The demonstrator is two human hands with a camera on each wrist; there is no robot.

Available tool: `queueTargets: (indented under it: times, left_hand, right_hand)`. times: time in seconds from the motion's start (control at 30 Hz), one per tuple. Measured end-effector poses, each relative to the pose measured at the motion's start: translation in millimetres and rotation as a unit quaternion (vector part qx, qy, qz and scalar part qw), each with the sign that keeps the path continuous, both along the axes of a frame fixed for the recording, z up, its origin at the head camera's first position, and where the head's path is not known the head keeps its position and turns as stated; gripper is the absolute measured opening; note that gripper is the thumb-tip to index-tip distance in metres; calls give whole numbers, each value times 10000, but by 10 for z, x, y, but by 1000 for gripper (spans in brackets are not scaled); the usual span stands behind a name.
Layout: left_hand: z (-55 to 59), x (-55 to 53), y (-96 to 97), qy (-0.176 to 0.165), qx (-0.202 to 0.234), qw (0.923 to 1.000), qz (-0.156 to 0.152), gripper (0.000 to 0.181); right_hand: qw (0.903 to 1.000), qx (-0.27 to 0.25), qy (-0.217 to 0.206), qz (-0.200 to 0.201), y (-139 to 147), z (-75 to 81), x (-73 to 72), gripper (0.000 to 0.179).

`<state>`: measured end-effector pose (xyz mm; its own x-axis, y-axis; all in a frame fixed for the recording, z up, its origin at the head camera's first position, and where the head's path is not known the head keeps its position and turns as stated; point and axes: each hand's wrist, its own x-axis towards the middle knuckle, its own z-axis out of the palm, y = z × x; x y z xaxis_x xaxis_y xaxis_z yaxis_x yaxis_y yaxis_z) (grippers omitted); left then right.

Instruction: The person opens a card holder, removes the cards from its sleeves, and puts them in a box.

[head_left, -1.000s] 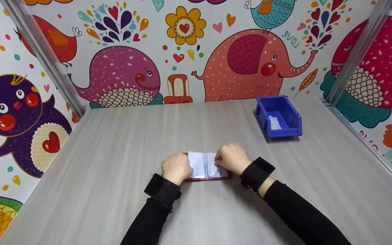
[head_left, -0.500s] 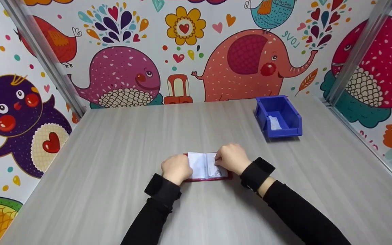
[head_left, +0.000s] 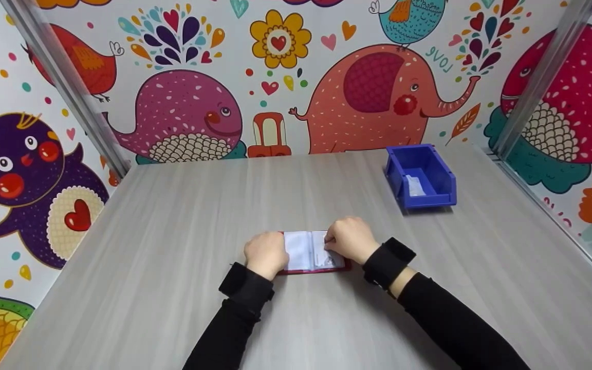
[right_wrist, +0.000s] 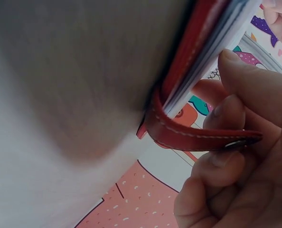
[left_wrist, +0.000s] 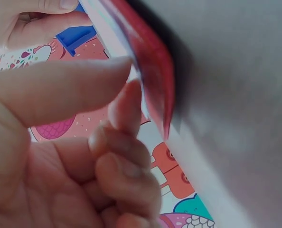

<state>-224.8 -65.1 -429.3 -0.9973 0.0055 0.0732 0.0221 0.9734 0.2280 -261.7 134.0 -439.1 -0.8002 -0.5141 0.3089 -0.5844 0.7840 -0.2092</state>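
Note:
A red card holder [head_left: 348, 264] with clear sleeves lies spread on the table. Its left sleeve [head_left: 298, 251] looks blank, while a white card [head_left: 321, 258] with a small grey picture shows in the right one. My left hand [head_left: 266, 253] is at the left edge, where thumb and index finger [left_wrist: 124, 111] pinch at the sleeve edge in the left wrist view. Over the right side, my right hand [head_left: 351, 239] has its thumb and index fingertips pinching at the sleeves, other fingers curled. The red snap strap [right_wrist: 193, 135] sticks out among those fingers in the right wrist view.
At the back right of the table [head_left: 183, 221] stands a blue bin [head_left: 429, 200] with a white piece [head_left: 414, 185] inside. Printed cartoon walls [head_left: 275, 97] enclose the back and sides, with metal posts [head_left: 70, 92] at the corners.
The left sleeve has settled slightly lower and flatter, and my left hand has shifted a little with it. My right hand has stayed nearly still.

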Motion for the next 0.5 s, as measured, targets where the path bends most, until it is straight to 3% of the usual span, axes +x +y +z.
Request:
queueTargets:
  times: [0.5]
  left_hand:
    - [-17,18,-7,274,-4,9995,-152,2]
  right_hand:
    - [9999,87,-3,65,17,13,11,9]
